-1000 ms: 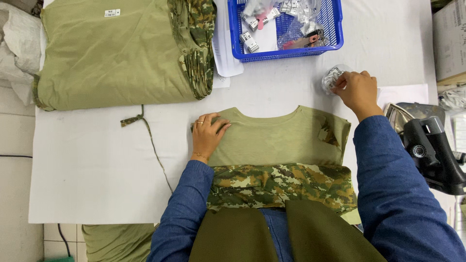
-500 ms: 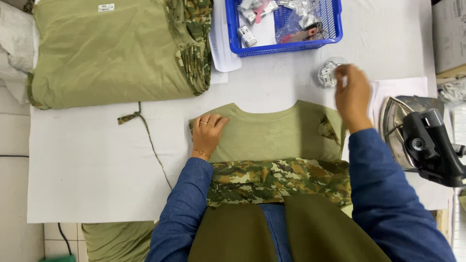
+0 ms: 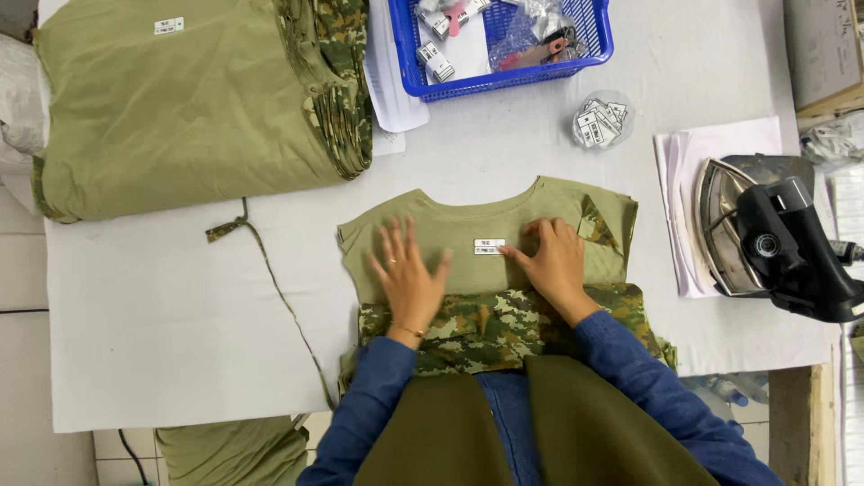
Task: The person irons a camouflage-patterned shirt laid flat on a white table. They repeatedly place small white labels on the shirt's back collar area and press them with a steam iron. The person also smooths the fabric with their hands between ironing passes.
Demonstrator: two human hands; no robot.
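The folded olive shirt (image 3: 486,243) lies on the white table (image 3: 162,324), soft, light and prone to creasing, best handled by its folded edges, with the left hand (image 3: 409,279) spread flat on it, gripping nothing, and the right hand (image 3: 556,265) fingertip-pressing the small white label (image 3: 490,246) just beside that palm.

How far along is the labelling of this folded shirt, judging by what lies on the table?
Done: a small white label sits on the folded olive and camouflage shirt, below the neckline. In hand: the right hand presses beside it; the left hand lies flat on the shirt. Left: it lies apart from the labelled olive stack.
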